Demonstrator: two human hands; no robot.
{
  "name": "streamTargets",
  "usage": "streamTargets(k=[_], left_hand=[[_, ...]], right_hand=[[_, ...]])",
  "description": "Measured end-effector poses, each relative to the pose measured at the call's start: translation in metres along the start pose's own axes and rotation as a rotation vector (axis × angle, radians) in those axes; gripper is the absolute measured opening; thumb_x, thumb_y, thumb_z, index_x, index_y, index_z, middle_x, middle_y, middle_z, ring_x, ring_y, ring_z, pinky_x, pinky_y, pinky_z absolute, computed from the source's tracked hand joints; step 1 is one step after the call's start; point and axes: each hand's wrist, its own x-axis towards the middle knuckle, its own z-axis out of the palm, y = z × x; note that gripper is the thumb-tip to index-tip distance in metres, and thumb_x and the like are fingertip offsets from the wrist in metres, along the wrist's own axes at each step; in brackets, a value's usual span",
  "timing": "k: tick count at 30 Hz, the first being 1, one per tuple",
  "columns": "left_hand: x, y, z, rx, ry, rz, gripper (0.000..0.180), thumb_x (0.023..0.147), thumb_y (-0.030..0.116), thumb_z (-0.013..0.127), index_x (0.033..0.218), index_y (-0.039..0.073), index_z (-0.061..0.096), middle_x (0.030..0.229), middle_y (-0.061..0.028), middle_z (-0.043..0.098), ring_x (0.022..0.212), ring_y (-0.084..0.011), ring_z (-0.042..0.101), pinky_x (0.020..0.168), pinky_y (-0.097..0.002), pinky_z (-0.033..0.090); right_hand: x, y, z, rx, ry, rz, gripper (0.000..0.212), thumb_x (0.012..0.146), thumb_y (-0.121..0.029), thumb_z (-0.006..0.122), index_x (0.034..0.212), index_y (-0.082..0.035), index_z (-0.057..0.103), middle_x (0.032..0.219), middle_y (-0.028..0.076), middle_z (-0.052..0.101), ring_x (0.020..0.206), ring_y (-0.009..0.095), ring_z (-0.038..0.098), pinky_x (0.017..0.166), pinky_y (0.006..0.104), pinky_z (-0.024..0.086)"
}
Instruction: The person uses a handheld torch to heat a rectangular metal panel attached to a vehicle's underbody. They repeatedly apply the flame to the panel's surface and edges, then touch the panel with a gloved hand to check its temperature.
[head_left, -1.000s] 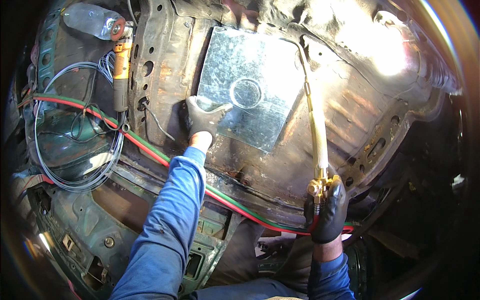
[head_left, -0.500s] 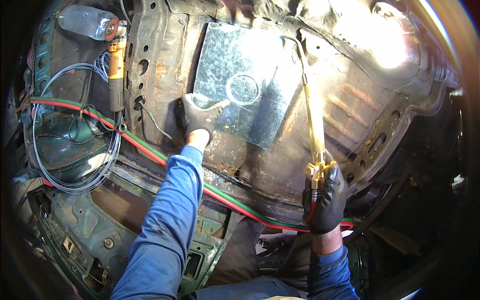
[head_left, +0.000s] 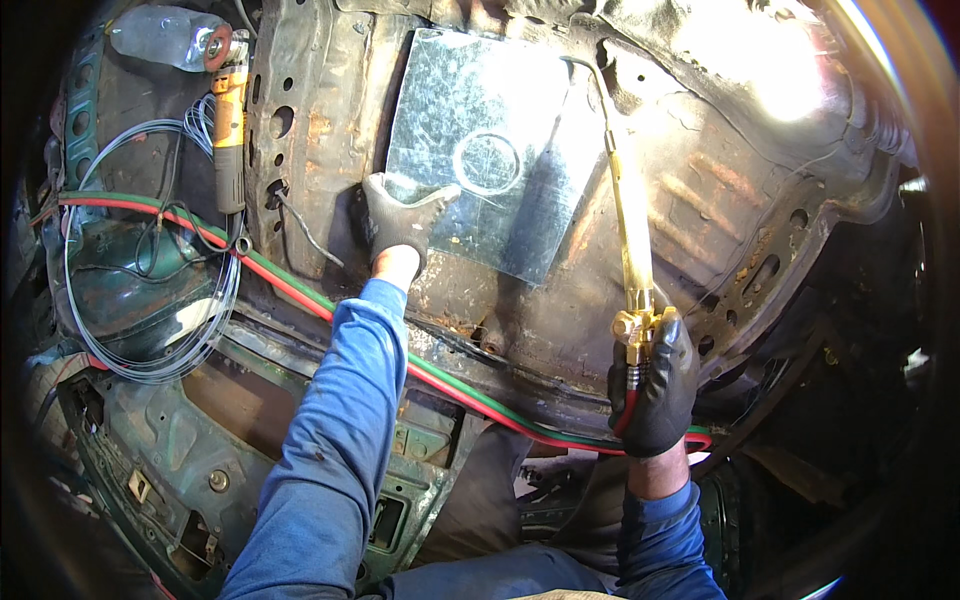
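Observation:
A flat shiny sheet of metal (head_left: 475,100) lies on the rusty car body panel in front of me. My left hand (head_left: 400,215), in a dark glove, rests on the sheet's lower left corner with thumb and fingers spread. On the sheet, right of that thumb, is a pale ring (head_left: 487,163); whether it is coiled wire or a mark I cannot tell. My right hand (head_left: 662,385), also gloved, is closed around the handle of a brass gas torch (head_left: 630,220). The torch's bent tip reaches over the sheet's upper right area, and no flame shows.
Red and green twin hoses (head_left: 460,390) cross from the left to my right hand. A yellow and black power tool (head_left: 229,130), a clear plastic bottle (head_left: 165,38) and a loose coil of thin wire (head_left: 68,270) lie at left. Bright glare (head_left: 785,80) covers the upper right.
The scene sits slightly higher in the picture. Both hands keep the same hold and place, and the torch tip stays over the sheet.

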Motion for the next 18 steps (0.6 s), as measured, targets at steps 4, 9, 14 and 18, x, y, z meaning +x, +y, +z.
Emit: streamTargets(k=[4, 9, 14, 18], left_hand=[[-0.001, 0.002, 0.001, -0.001, 0.013, -0.025, 0.084, 0.059, 0.029, 0.103, 0.118, 0.006, 0.048, 0.11, -0.0109, 0.058, 0.102, -0.0242, 0.057, 0.093, -0.0397, 0.05], [-0.003, 0.009, -0.002, -0.019, -0.004, -0.046, 0.085, 0.058, 0.028, 0.103, 0.118, 0.006, 0.047, 0.11, -0.0104, 0.058, 0.103, -0.0234, 0.057, 0.092, -0.0394, 0.05], [-0.007, 0.014, -0.003, 0.025, 0.003, 0.015, 0.078, 0.064, 0.029, 0.102, 0.114, 0.004, 0.047, 0.105, -0.0087, 0.06, 0.094, -0.0187, 0.059, 0.085, -0.035, 0.053], [-0.004, 0.007, -0.001, 0.009, 0.012, 0.037, 0.079, 0.064, 0.029, 0.102, 0.114, 0.004, 0.047, 0.105, -0.0086, 0.06, 0.094, -0.0186, 0.059, 0.084, -0.0348, 0.053]], right_hand=[[-0.001, -0.002, 0.004, 0.027, 0.023, 0.024, 0.055, 0.107, -0.054, 0.053, 0.119, -0.002, 0.065, 0.07, -0.001, 0.06, 0.047, 0.005, 0.048, 0.042, 0.0215, 0.037], [-0.001, -0.003, 0.002, -0.001, 0.007, 0.023, 0.055, 0.108, -0.055, 0.052, 0.119, -0.002, 0.065, 0.07, 0.0, 0.06, 0.047, 0.005, 0.049, 0.042, 0.0217, 0.038], [-0.001, -0.001, 0.002, 0.007, 0.014, 0.03, 0.055, 0.108, -0.054, 0.052, 0.119, -0.002, 0.065, 0.068, 0.0, 0.059, 0.047, 0.005, 0.048, 0.042, 0.0221, 0.038], [-0.002, -0.002, 0.006, 0.018, 0.033, 0.028, 0.054, 0.108, -0.054, 0.052, 0.117, -0.002, 0.064, 0.068, -0.001, 0.059, 0.047, 0.005, 0.048, 0.042, 0.0219, 0.038]])
